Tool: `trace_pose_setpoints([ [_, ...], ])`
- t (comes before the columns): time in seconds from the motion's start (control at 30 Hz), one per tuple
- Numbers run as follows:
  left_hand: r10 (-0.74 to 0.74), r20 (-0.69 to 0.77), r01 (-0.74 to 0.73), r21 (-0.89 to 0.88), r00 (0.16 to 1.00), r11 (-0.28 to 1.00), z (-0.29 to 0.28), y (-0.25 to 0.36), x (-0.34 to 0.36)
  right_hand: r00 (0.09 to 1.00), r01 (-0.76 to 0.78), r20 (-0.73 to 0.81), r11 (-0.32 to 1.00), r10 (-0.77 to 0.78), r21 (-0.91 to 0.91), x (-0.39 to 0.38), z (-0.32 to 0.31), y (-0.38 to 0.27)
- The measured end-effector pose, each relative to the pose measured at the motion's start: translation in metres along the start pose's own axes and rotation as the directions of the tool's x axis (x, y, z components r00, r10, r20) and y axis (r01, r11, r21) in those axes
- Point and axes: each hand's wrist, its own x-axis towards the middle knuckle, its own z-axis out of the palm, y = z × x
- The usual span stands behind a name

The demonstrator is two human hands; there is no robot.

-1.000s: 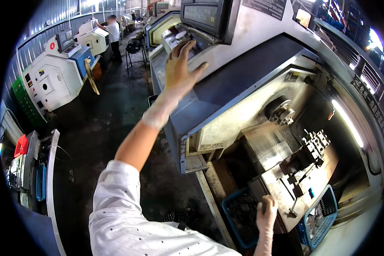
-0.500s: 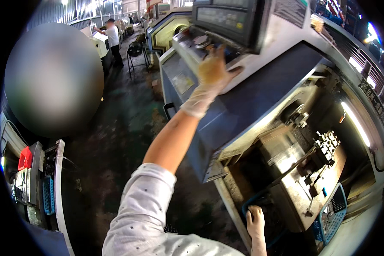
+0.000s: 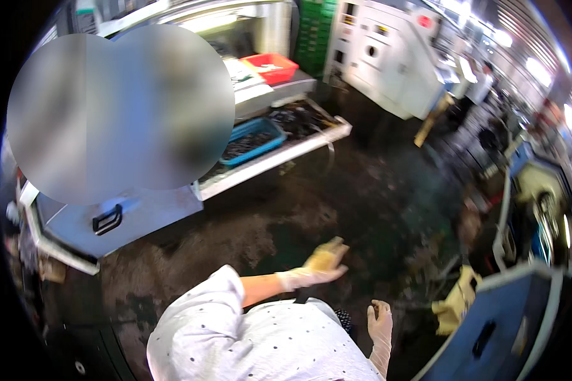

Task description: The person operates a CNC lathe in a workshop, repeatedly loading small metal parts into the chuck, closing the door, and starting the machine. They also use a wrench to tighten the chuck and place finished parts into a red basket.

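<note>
My left hand (image 3: 321, 261), in a pale glove stained yellow over the fingers, reaches across in front of my body above the dark floor. Its fingers stretch out slightly apart, and nothing is in them. My right hand (image 3: 380, 320), gloved in off-white, hangs low at my right side. Loosely bent fingers and a thumb held apart show no object between them. Neither hand touches anything. Nearest to the right hand is a yellowish cloth or bag (image 3: 456, 301) beside a blue machine door (image 3: 489, 330) with a black handle.
A blue basket (image 3: 255, 141) of dark metal pieces and a red tray (image 3: 270, 67) stand at a machine's white-edged ledge (image 3: 276, 157). Left of it is a blue panel (image 3: 146, 222) with a black handle. A white machine (image 3: 388, 57) and a distant person (image 3: 480, 86) are farther back.
The view has swung left, away from the machine with the control panel. My left hand has come off that panel and down in front of my body. My right hand stays low.
</note>
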Motion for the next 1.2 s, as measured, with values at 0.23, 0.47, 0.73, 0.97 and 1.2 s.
trace_pose_setpoints([
  [0.23, 0.014, -0.855, 0.510, 0.323, 0.519, 0.798, -0.222, -0.094, 0.000, 0.847, 0.489, 0.260, 0.871, -0.464, -0.038, 0.234, 0.071, -0.057],
  [0.47, 0.377, -0.924, 0.962, 0.150, 0.055, 0.228, -0.297, -0.163, -0.025, 0.366, 0.489, 0.514, 0.630, -0.776, 0.603, 0.427, 0.205, -0.266],
  [0.73, 0.502, -0.862, 0.993, 0.103, 0.063, 0.053, -0.325, -0.163, -0.022, -0.008, 0.057, 0.399, 0.398, -0.917, 0.916, 0.432, 0.416, -0.552],
  [0.97, 0.453, -0.890, 0.999, 0.047, 0.051, -0.021, -0.318, -0.166, -0.021, 0.516, -0.388, 0.639, 0.509, -0.571, 0.768, 0.463, 0.570, -0.723],
  [1.2, 0.413, -0.911, 0.996, -0.026, 0.010, -0.081, -0.311, -0.168, -0.021, 0.548, -0.216, 0.572, 0.557, -0.611, 0.802, 0.495, 0.636, -0.750],
])
